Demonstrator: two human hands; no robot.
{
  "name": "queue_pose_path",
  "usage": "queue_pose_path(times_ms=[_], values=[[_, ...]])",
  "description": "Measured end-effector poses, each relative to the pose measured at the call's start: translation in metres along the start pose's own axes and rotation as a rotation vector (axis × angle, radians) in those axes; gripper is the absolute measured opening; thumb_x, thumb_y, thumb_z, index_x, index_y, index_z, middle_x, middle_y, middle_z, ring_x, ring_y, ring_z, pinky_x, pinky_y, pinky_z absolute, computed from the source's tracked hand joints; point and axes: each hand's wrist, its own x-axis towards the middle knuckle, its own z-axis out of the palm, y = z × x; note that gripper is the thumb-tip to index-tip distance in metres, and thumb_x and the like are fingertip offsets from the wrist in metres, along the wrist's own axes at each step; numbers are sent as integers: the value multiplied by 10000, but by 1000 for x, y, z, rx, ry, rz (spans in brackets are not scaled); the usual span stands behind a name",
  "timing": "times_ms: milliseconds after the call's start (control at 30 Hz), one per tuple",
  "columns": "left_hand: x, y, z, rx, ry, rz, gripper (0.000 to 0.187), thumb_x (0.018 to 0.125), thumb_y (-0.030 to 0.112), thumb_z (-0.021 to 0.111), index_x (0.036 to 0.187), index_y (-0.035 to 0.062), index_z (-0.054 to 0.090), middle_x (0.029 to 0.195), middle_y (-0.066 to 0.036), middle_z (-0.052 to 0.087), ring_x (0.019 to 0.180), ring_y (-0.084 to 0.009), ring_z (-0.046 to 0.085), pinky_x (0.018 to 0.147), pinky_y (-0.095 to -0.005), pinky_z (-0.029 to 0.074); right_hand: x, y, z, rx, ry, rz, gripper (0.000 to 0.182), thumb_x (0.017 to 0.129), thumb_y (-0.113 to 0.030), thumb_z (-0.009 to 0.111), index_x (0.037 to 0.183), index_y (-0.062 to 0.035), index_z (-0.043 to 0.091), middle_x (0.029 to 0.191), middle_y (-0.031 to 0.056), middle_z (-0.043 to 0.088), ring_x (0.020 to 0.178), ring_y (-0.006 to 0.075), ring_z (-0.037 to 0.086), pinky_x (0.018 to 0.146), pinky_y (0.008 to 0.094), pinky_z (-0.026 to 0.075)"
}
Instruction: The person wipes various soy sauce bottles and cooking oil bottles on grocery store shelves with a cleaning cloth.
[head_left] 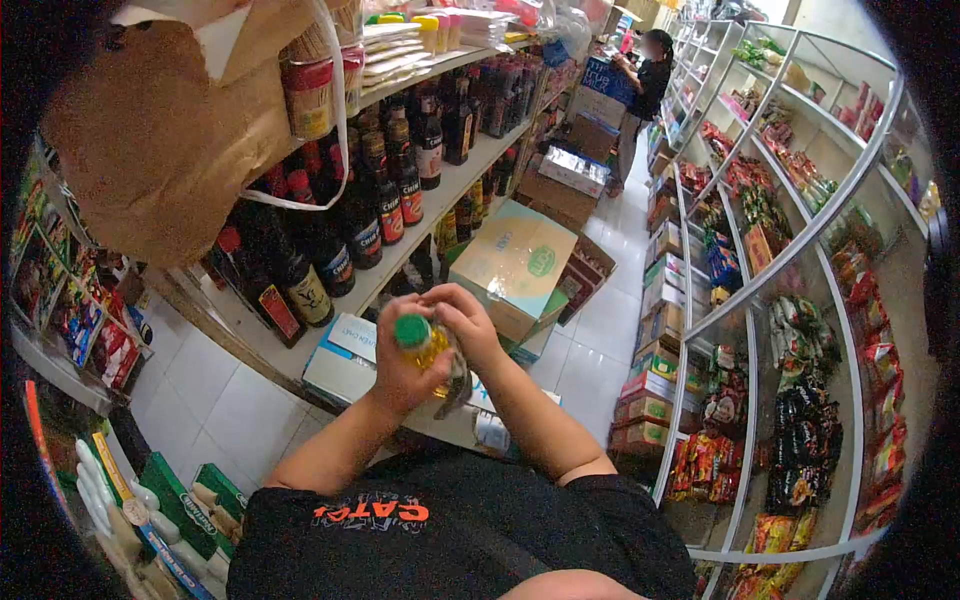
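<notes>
The likeliest trouble, to my eye, is the bottle of yellow oil slipping. If its sides are at all greasy, or the grip slackens while it is being turned, it could drop onto the boxes below or the hard tiled floor. The green cap is on, but I can't tell how tightly; a loose one could leak over the fingers if the bottle tips. Elbow room is short too: a careless swing to the person's left might knock the dark sauce bottles crowded along the shelf, and one toppling could take its neighbours with it. The loose white strap hanging there might snag a raised arm.

As for the oil, it sits between the two hands, in front of the chest, cap pointing up towards the person's head. The left hand is wrapped round it, thumb across the near side. The right hand is curled close against its far side, blurred, so I can't tell whether it grips the bottle or something greyish, perhaps a cloth, beside it.
</notes>
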Motion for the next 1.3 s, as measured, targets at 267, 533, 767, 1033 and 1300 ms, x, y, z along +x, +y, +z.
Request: queue_pose_path(times_ms=[267, 533, 767, 1033, 1300], values=[[-8, -68, -2, -222, 252, -459, 634, 843, 454, 526, 1227, 2, 301, 1002, -97, 493, 929, -178, 497, 848, -314, 398, -2, 12, -22, -289, -278, 298, 629, 761, -262, 645, 1259, -27, 341, 1182, 98, 462, 1104, 175, 419, 941, 278, 323], [50, -106, 35, -166, -82, -509, 516, 884, 361, 490, 1250, 8, 403, 1158, -131, 508, 1040, -194, 491, 897, -302, 376, 15, 57, -33, -231, 347, 25, 698, 676, -128, 697, 1257, -19, 325, 1060, 110, 524, 960, 201, 518, 847, 305, 418], [110, -81, 76, -1149, -518, -887, 549, 867, 487, 433, 1236, 81, 440, 1177, -79, 525, 1035, -206, 535, 898, -352, 430, 44, -51, -51, -874, 704, -350, 495, 761, -229, 662, 1136, -1, 432, 1017, 173, 556, 926, 267, 555, 803, 339, 428], [64, -197, 93, -824, -679, -1087, 617, 763, 575, 535, 1162, 104, 514, 990, -83, 600, 888, -229, 575, 732, -341, 475, 66, 76, -165, 58, 1452, -292, 429, 854, -337, 540, 1102, 6, 469, 996, 100, 583, 859, 251, 577, 741, 371, 464], [66, -178, 113, 14, -715, -881, 534, 718, 452, 639, 1102, 87, 573, 955, -159, 624, 891, -257, 598, 771, -340, 445, 71, 83, -162, -499, 928, -88, 454, 860, -348, 516, 1177, -26, 479, 1119, 166, 500, 1046, 270, 487, 931, 349, 356]])
